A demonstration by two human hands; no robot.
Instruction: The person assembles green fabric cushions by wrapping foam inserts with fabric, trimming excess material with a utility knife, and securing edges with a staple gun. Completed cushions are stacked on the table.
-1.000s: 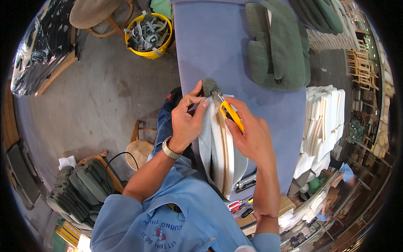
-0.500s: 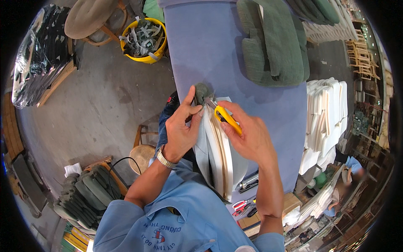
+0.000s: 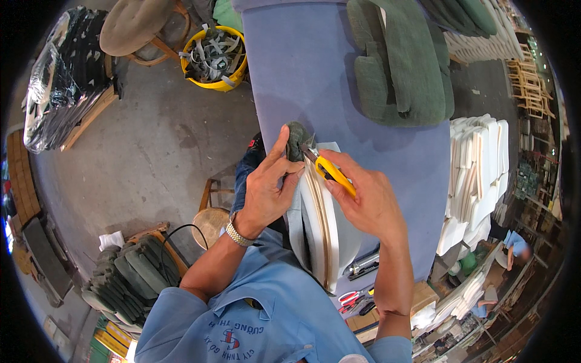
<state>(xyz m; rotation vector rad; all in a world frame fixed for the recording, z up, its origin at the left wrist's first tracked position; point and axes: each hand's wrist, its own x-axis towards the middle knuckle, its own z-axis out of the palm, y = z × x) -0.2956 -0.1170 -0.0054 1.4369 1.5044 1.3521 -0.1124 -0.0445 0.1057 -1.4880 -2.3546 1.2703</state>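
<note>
A layered cushion pad (image 3: pixel 319 224), with white foam, a thin brown board edge and grey-green fabric, stands on edge against my body at the table's near side. My left hand (image 3: pixel 270 184) pinches the fabric (image 3: pixel 297 138) at the pad's far end, index finger stretched along it. In my right hand (image 3: pixel 368 196) is a yellow utility knife (image 3: pixel 336 174). Its blade meets the cushion's far tip, right beside my left fingertips. Some thin loose threads stick up there.
Dark green cushion covers (image 3: pixel 411 66) lie on the blue padded table (image 3: pixel 290 72). Scissors (image 3: pixel 348 297) and a stapler-like metal tool (image 3: pixel 363 266) rest near my right forearm. A yellow bucket (image 3: pixel 238 77) of fabric scraps, a stool (image 3: pixel 212 225) and stacked cushions (image 3: pixel 130 281) stand left. White foam pads (image 3: pixel 475 175) are piled right.
The whole view has shifted slightly, so everything sits a little farther right. Both hands keep their hold, and the knife blade stays at the cushion's far tip.
</note>
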